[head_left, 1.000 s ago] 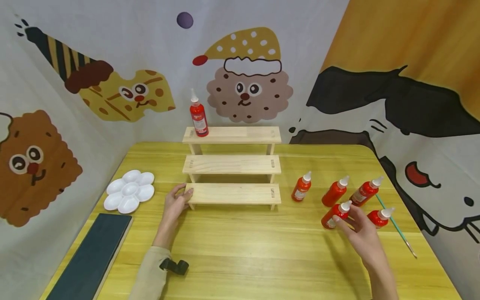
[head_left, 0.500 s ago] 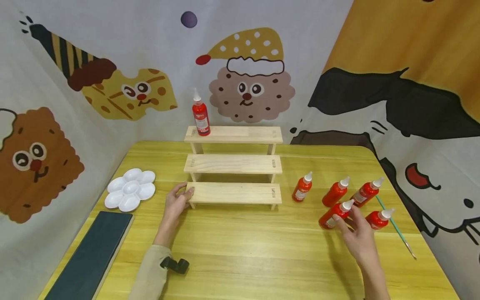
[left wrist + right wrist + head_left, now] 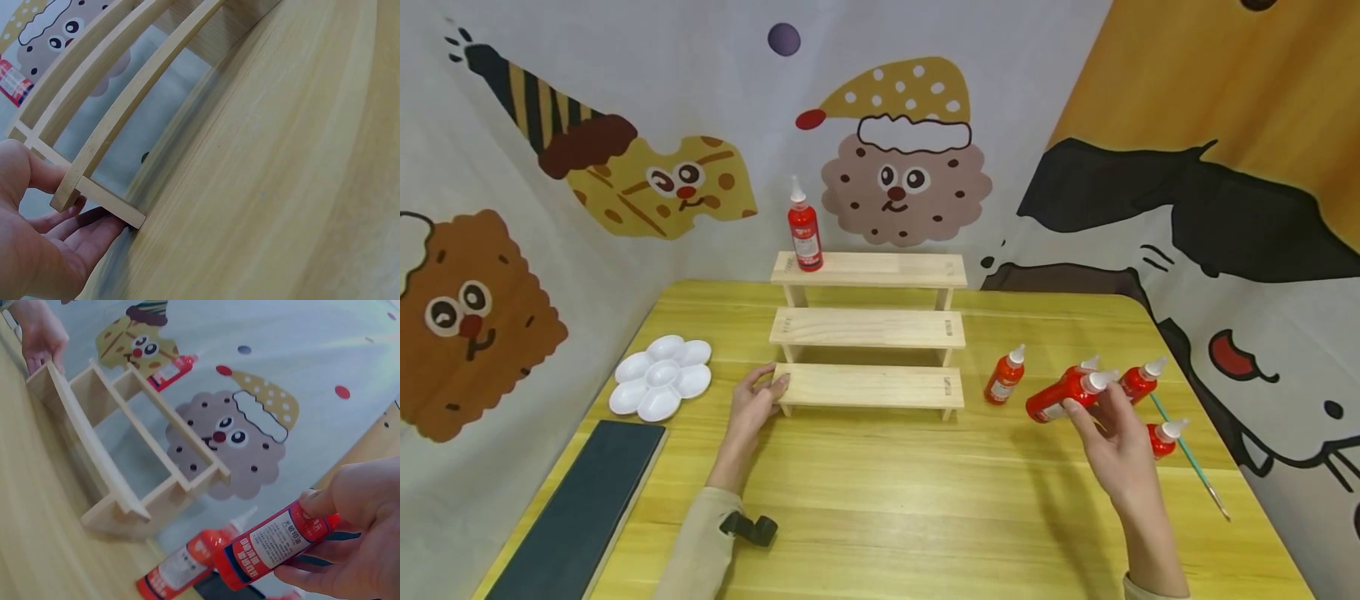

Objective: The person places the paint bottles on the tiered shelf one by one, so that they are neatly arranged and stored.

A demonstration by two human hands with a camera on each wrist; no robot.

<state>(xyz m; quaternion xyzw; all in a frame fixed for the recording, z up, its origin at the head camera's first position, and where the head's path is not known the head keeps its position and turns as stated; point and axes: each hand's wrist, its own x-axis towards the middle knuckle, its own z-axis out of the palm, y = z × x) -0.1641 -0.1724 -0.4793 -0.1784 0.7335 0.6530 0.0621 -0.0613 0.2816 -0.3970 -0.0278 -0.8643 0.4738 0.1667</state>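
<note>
My left hand (image 3: 751, 412) grips the left end of the lowest step of a three-step wooden display rack (image 3: 868, 383), thumb on top. The left wrist view shows its fingers (image 3: 94, 240) under that step, by the leg. In my right hand (image 3: 1116, 454) is a red squeeze bottle (image 3: 269, 550) with a white nozzle cap and printed label, pinched near its neck between thumb and fingers. It tilts with its base toward the rack, raised over the table. Another red bottle (image 3: 806, 239) stands upright on the top step's left end.
One red bottle (image 3: 1003, 379) stands right of the rack. Several more, including this one (image 3: 1161, 439), are around the right hand, partly hidden. A teal paintbrush (image 3: 1195, 467) lies far right. At left are a white flower-shaped palette (image 3: 661, 377) and a dark flat board (image 3: 580, 508).
My right hand has lifted the red bottle up from the table and tilted it, its base swinging left. The left hand keeps its grip on the rack. The head view has shifted slightly.
</note>
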